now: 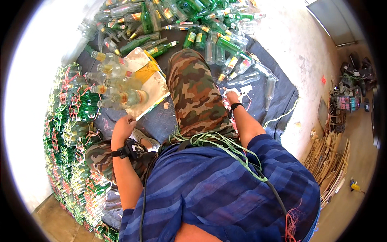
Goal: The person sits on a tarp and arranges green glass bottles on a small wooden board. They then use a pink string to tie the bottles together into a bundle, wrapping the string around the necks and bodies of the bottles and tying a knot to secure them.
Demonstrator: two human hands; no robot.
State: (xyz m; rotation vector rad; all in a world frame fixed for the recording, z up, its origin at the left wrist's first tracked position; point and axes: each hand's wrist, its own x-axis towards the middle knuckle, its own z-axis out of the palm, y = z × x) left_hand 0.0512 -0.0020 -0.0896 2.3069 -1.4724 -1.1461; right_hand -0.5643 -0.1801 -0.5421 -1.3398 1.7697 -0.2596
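My left hand [125, 126] hangs low, its fingers curled together beside a row of clear glass bottles [117, 97]; what it holds, if anything, is hidden. Those bottles stand grouped on a flat board [155, 86] with worn white and yellow patches. Over on the right, my right hand [232, 97] is closed at a crumpled white piece [242, 92], which looks like cloth or paper. Whether its fingers grip that piece or only touch it, I cannot tell. A bundle of pale green plastic strips [205, 139] lies across my lap.
A big heap of loose green and clear bottles [161, 20] covers the far side of the dark sheet [282, 86]. Bottles bound with coloured strips [68, 133] are stacked at the left. A lone clear bottle [270, 93] lies right of my right hand. Flattened cardboard [328, 161] leans farther right.
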